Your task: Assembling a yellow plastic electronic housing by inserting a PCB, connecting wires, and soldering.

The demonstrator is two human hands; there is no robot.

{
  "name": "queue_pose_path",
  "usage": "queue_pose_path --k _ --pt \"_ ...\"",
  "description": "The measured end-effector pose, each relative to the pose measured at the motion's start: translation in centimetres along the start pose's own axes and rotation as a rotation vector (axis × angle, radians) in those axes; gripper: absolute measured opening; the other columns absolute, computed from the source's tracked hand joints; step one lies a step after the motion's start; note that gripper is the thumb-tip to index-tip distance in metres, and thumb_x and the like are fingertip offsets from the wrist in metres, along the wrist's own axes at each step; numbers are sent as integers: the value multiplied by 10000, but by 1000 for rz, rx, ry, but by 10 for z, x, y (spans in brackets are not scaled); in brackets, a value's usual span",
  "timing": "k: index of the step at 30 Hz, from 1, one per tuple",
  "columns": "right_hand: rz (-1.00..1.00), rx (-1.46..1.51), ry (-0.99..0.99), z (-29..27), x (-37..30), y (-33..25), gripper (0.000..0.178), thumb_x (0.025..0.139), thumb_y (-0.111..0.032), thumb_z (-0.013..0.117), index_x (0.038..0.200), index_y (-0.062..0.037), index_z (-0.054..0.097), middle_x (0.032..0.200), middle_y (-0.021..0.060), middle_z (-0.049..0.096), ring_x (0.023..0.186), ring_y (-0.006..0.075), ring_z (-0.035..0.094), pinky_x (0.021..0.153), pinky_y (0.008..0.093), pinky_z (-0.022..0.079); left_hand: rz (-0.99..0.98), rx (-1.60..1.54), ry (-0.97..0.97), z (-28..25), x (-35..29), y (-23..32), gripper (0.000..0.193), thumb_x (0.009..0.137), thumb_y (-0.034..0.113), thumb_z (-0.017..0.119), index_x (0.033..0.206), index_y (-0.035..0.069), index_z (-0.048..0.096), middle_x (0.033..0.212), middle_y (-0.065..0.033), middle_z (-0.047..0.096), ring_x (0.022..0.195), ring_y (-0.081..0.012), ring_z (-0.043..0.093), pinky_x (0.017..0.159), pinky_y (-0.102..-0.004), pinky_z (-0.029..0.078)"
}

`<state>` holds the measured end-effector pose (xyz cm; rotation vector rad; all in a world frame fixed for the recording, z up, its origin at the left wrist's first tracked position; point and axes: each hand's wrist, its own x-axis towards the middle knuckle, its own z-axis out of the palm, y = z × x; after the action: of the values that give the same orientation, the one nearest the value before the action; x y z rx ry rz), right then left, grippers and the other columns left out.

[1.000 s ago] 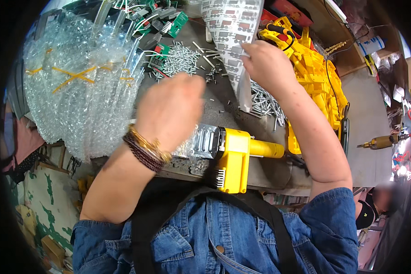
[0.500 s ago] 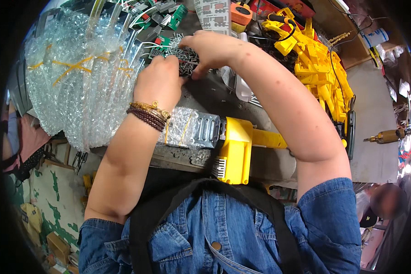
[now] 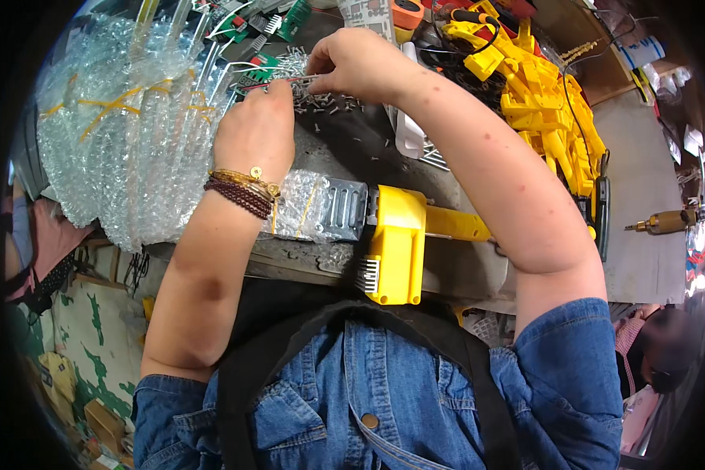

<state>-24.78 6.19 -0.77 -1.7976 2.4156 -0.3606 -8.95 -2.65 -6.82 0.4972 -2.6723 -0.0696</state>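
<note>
A loose pile of grey screws (image 3: pixel 296 64) lies at the far middle of the bench, with several scattered toward me. Over its left side, my left hand (image 3: pixel 257 125) is closed, back up, at one end of a thin reddish wire (image 3: pixel 299 79). My right hand (image 3: pixel 360 64) pinches the wire's other end above the pile. Under the left fingers its full run is hidden. Beyond them lie green circuit boards (image 3: pixel 265 66) with white wires. Nearer me rests a yellow plastic housing (image 3: pixel 402 243), its dark metal part (image 3: pixel 345 207) joined to bubble wrap.
A big bubble-wrapped bundle (image 3: pixel 125 133) with yellow bands stands at the left. Yellow plastic parts (image 3: pixel 552 117) heap up at the right, near a brass-coloured tool (image 3: pixel 666 222). A white plastic piece (image 3: pixel 410 133) lies below my right wrist. Another person (image 3: pixel 666 352) is at the lower right.
Both hands were cupped around a tight pile of screws; the screws now lie spread out. My hands have drawn off the pile, and a thin reddish wire shows between them.
</note>
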Motion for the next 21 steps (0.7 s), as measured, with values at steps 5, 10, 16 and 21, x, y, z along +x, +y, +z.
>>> queue_pose_path --k 5,10,16,21 --pt "-27 -67 26 7 -8 10 274 808 -205 743 1017 -28 725 899 150 726 837 285 703 779 362 542 53 -103 157 -10 -3 2 144 851 -15 562 984 19 518 926 -215 633 798 -386 673 676 -461 556" --pt "65 38 15 -2 -21 -14 247 847 -180 716 1032 -16 713 838 135 723 717 222 715 692 341 550 76 -460 145 -34 -25 -1 102 905 104 590 951 22 630 952 -167 620 912 -368 610 781 -461 488" --pt "-47 100 75 8 -45 4 139 870 -59 659 988 -8 711 842 120 725 796 190 731 714 323 555 721 -813 2 -74 -74 41 153 801 177 747 857 69 654 832 -75 624 799 -291 646 701 -386 518" --pt "-6 168 271 0 -92 -15 166 838 -24 676 1004 -23 665 933 100 721 852 197 718 745 313 553 774 -778 -33 -69 -94 53 278 692 261 806 834 75 656 800 -65 623 742 -254 639 656 -373 513"
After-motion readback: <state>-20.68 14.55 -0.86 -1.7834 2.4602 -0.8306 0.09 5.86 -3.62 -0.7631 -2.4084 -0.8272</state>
